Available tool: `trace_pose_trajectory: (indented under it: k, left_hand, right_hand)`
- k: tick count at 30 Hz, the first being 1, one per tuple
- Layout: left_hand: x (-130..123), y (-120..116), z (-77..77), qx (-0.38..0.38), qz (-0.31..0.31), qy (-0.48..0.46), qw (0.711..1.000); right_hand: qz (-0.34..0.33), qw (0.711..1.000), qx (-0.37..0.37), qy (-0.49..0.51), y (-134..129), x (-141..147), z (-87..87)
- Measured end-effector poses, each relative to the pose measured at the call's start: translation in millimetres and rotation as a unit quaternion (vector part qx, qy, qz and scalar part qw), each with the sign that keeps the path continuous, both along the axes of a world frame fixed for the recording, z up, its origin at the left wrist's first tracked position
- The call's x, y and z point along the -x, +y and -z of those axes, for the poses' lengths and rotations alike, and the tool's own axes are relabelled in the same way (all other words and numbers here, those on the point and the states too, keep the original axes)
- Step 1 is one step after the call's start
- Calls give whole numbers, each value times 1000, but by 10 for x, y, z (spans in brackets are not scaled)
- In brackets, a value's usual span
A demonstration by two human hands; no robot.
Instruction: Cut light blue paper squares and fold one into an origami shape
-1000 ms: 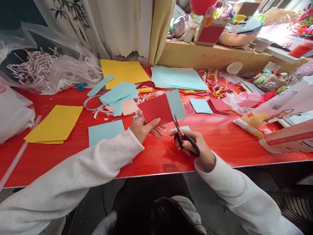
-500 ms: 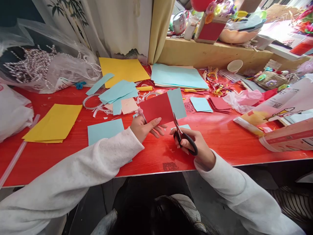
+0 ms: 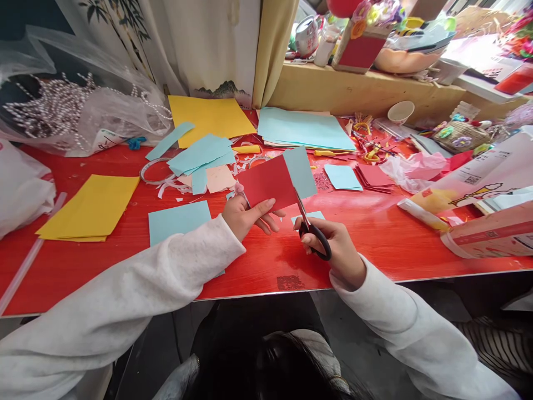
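Both hands grip, left (image 3: pixel 249 218) pinching red paper (image 3: pixel 266 182), right (image 3: pixel 339 247) clasping scissors (image 3: pixel 305 227).

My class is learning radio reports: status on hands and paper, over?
Left hand gripping red paper, blue paper showing behind. Right hand holding scissors at red paper's right edge. Blue piece just beyond right hand.

Card (image 3: pixel 266 182) in left hand (image 3: pixel 245 219), scissors (image 3: pixel 312 228) in right hand (image 3: pixel 343 250) at card's right end, both above table (image 3: pixel 258 272). Plastic bag (image 3: pixel 120 114) back left on table, cup (image 3: pixel 401 112) back right, paper stack (image 3: pixel 303 129) between. Sill (image 3: pixel 333 86) behind, can (image 3: pixel 307 36) on it.
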State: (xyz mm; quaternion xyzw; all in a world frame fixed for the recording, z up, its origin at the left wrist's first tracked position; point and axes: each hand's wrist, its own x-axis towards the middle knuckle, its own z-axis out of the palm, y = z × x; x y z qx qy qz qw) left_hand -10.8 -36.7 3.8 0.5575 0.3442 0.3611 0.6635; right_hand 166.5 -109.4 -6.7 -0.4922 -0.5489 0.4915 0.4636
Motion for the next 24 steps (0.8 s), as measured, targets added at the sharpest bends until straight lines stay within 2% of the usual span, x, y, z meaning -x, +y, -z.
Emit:
trace_pose_trajectory:
  k: [12, 19, 24]
  left_hand:
    - [-14, -24, -27, 16, 16, 5, 1000]
    - [-17, -12, -12, 21, 32, -10, 999]
    - [-13, -12, -11, 21, 31, -5, 999]
  right_hand:
    - [7, 999, 17, 36, 24, -3, -5]
    - [29, 999, 18, 6, 22, 20, -27]
    - [37, 999, 13, 22, 40, 82, -39]
